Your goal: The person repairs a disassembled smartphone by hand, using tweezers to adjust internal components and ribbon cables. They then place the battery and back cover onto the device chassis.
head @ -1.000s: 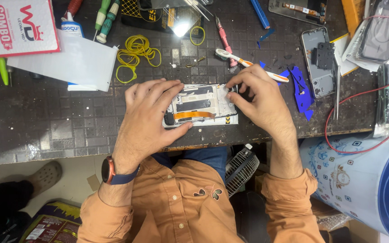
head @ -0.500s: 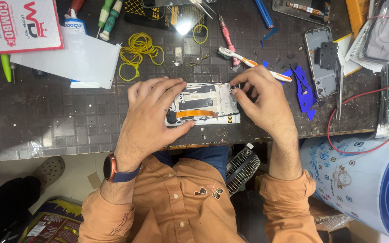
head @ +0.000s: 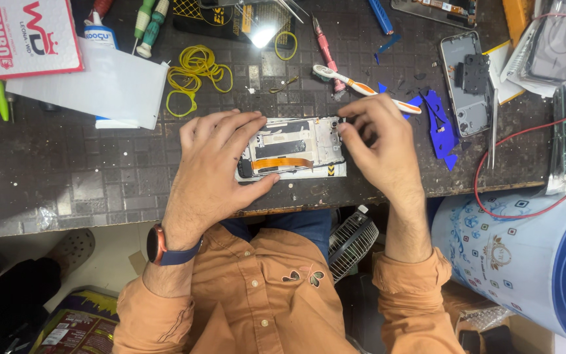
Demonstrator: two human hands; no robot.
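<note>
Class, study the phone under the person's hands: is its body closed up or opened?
Opened. The phone lies flat with its cover off, showing an orange ribbon cable and bare inner frame.

Phone repair workshop: screwdrivers, opened phone

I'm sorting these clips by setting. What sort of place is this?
Most likely a phone repair bench. An opened phone lies under the left hand and right hand on a dark work mat, with screwdrivers, tweezers and another opened handset around.
</note>
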